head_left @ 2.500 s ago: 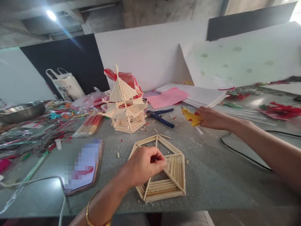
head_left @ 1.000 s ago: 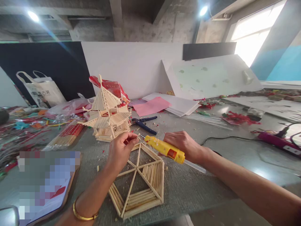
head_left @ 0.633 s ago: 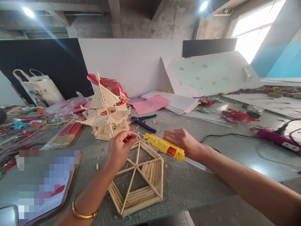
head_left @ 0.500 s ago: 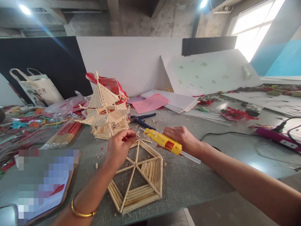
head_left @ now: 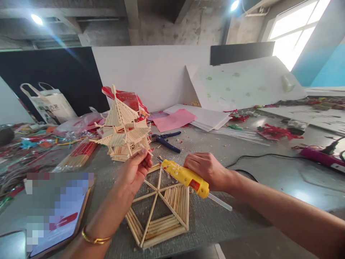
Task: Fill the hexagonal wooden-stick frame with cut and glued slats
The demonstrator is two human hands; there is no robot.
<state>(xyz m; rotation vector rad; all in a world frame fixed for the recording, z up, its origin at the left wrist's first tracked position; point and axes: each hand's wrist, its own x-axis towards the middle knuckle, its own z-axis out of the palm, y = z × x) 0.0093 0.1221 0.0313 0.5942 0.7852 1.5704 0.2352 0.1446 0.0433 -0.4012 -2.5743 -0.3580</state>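
Between the thumb and fingers of my left hand (head_left: pixel 137 167) is a short wooden stick (head_left: pixel 150 153), held above the far side of a hexagonal stick frame (head_left: pixel 165 237). The frame lies flat on the table, with spokes meeting in its middle and several sections filled by rows of sticks. My right hand (head_left: pixel 207 169) is closed around a yellow glue gun (head_left: pixel 185 177), a clear glue stick poking out of its back end. The gun's nozzle is at the frame's far corner, close to the short stick; whether it touches cannot be made out.
A tiered stick pagoda (head_left: pixel 125 131) stands behind my left hand. Blue-handled pliers (head_left: pixel 168 142) lie beyond the frame. At left are a tablet (head_left: pixel 58 216) and bagged sticks (head_left: pixel 77 154). A black cord (head_left: pixel 258 156) runs to a purple power strip (head_left: pixel 318 155).
The glue gun's nozzle has come lower, to the frame's far corner. My left hand has turned and drawn slightly away from it, showing the short stick. The view has shifted slightly.
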